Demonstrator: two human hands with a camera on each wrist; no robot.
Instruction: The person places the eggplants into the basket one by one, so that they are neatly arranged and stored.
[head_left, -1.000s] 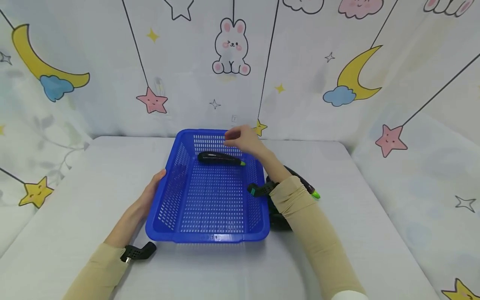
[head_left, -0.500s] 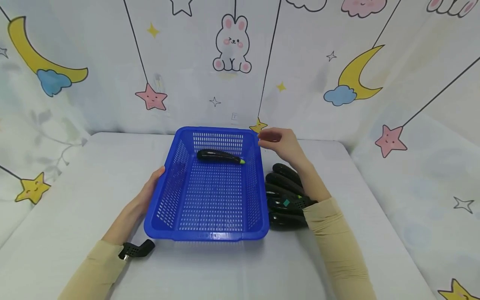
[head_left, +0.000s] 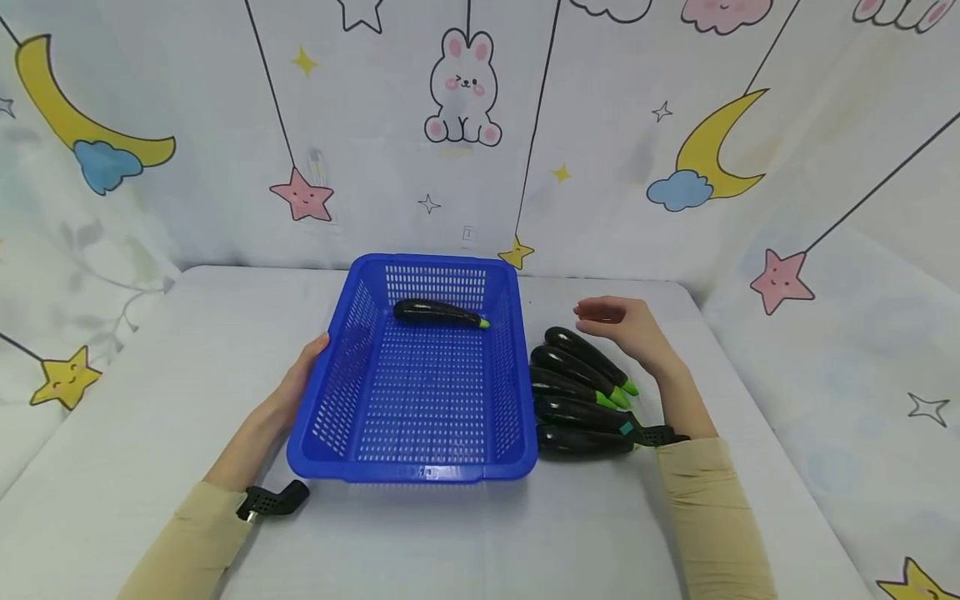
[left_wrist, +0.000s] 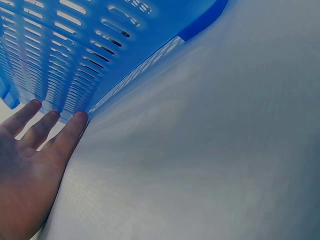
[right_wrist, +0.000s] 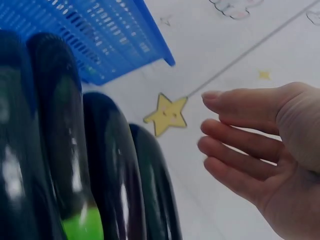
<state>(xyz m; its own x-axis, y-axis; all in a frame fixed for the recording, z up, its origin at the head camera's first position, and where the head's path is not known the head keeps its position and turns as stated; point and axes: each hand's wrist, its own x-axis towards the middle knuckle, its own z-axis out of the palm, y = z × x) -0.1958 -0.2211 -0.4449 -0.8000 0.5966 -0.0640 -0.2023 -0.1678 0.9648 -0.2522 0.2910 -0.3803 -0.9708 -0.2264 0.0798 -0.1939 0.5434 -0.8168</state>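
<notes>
A blue plastic basket (head_left: 420, 472) with slotted walls stands mid-table, and one dark eggplant (head_left: 437, 313) with a green stem end lies at its far end. My left hand (head_left: 294, 385) rests against the basket's left side. In the left wrist view, straight fingers (left_wrist: 67, 135) reach the outer wall. To the basket's right, several eggplants (head_left: 585, 353) lie side by side, green ends toward the right. My right hand (head_left: 628, 327) hovers above and beyond the farthest of them, holding nothing. Its fingers (right_wrist: 240, 172) are gently bent and apart from the thumb in the right wrist view.
A white cloth covers the table (head_left: 420, 550). Printed white curtains (head_left: 600, 100) with stars and moons enclose the back and sides. The black wrist camera (head_left: 652, 433) on the right arm overlaps the nearer eggplants' green ends in the head view.
My right hand has moved from over the basket's far right corner to the right and lower, beside the eggplant row, uncovering it. The left hand and basket have stayed nearly in place.
</notes>
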